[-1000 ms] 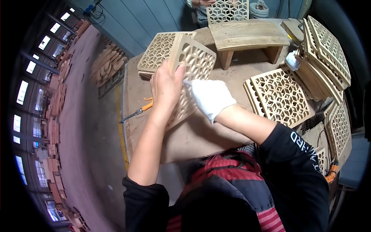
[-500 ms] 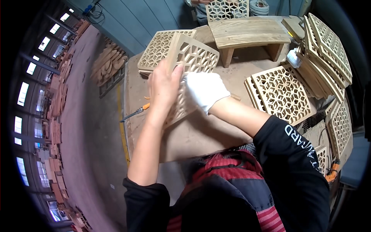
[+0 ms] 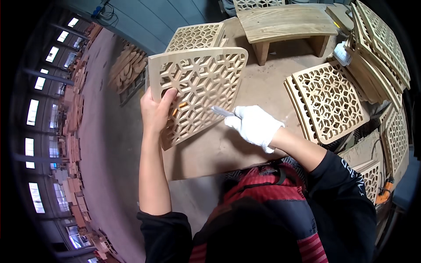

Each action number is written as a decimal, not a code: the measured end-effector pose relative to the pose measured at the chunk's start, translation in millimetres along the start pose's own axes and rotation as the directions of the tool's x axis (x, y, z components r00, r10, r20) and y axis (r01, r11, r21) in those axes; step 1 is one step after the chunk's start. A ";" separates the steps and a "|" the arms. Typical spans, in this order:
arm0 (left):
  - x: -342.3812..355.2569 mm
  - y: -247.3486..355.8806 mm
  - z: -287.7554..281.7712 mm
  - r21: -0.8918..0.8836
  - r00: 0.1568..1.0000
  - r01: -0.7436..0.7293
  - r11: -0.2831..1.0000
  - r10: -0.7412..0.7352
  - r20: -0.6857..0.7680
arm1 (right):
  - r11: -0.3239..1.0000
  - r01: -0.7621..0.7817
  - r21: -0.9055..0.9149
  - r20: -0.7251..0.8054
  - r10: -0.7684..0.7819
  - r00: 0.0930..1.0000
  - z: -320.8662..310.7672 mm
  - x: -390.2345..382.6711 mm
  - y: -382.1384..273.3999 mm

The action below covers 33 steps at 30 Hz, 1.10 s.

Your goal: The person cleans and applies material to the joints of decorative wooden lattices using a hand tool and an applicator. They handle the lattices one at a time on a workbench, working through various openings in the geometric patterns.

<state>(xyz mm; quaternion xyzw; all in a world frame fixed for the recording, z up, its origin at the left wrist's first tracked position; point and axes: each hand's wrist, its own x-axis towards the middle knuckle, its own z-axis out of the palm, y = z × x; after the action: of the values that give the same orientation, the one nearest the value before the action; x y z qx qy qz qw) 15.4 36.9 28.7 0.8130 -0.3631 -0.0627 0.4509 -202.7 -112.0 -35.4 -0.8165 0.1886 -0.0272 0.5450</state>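
My bare left hand (image 3: 156,107) grips the left edge of a pale wooden lattice panel (image 3: 206,72), thumb in front. The panel stands tilted over the table, its cut-out star pattern turned toward me. White-gloved, my right hand (image 3: 255,127) is closed on a thin, flat grey strip (image 3: 222,111), whose tip points at the panel's lower right part. I cannot tell whether the strip touches the wood. Through the panel's openings shows a bit of an orange tool (image 3: 180,108) lying behind it.
Behind the held panel lies another lattice panel (image 3: 196,36). A small wooden bench (image 3: 285,24) stands at the back. Stacked lattice panels (image 3: 326,101) lie to the right, with more leaning panels (image 3: 386,39) beyond. An orange-handled tool (image 3: 386,191) hangs at the lower right.
The panel has turned to face me, and my left hand has shifted left along its edge. My right hand has drawn back to the right and down, bringing the grey strip into sight.
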 end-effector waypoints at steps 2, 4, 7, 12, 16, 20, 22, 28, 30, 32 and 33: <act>-6.0 -1.7 -1.5 -0.088 0.999 0.036 0.995 -0.034 0.025 | 1.000 -0.020 0.002 0.018 0.020 1.000 0.3 0.6 -3.4; -8.1 1.2 0.0 -0.102 0.999 0.043 0.994 -0.040 0.029 | 0.999 -0.035 -0.001 0.036 0.035 0.999 2.8 1.8 -6.7; -5.6 0.4 3.6 -0.101 0.998 0.057 0.993 -0.058 -0.001 | 0.986 0.161 -0.040 -0.021 -0.162 0.987 22.5 12.3 -5.7; -8.9 15.0 8.4 -0.048 0.998 0.064 0.997 -0.064 -0.005 | 0.960 0.123 -0.252 -0.035 -0.136 0.990 25.6 21.2 -41.4; -13.4 28.5 19.3 0.008 1.000 0.013 1.000 -0.014 0.007 | 0.865 0.226 -0.447 -0.120 -0.309 0.944 43.7 38.2 -33.8; -11.6 43.4 35.5 0.063 1.000 -0.021 0.998 0.021 -0.010 | 0.777 0.296 -0.556 -0.217 -0.480 0.850 52.1 48.0 -36.5; -10.9 46.3 34.0 0.091 0.998 0.008 0.996 -0.003 -0.058 | 0.758 0.279 -0.589 -0.180 -0.459 0.870 45.9 42.8 -43.8; -7.0 45.2 45.0 0.179 0.995 -0.065 0.982 0.077 -0.064 | 0.716 0.316 -0.623 -0.156 -0.509 0.846 43.5 47.7 -40.1; -3.2 39.6 43.5 0.124 0.990 -0.119 0.985 0.128 -0.068 | 0.684 0.261 -0.681 -0.151 -0.480 0.864 42.8 51.7 -42.8; -1.9 40.5 39.9 0.096 0.992 -0.054 0.994 0.064 -0.104 | 0.664 0.321 -0.676 -0.125 -0.532 0.837 39.2 40.9 -46.5; -2.1 40.2 38.7 0.095 0.992 -0.048 0.994 0.058 -0.109 | 0.678 0.323 -0.660 -0.133 -0.528 0.838 40.1 36.9 -46.7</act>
<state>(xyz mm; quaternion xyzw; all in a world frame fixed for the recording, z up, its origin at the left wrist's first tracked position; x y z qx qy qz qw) -24.1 -1.7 36.9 0.8253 -0.3613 0.0119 0.4339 -145.5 -73.5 -15.5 -0.9536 0.0728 -0.2213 0.1907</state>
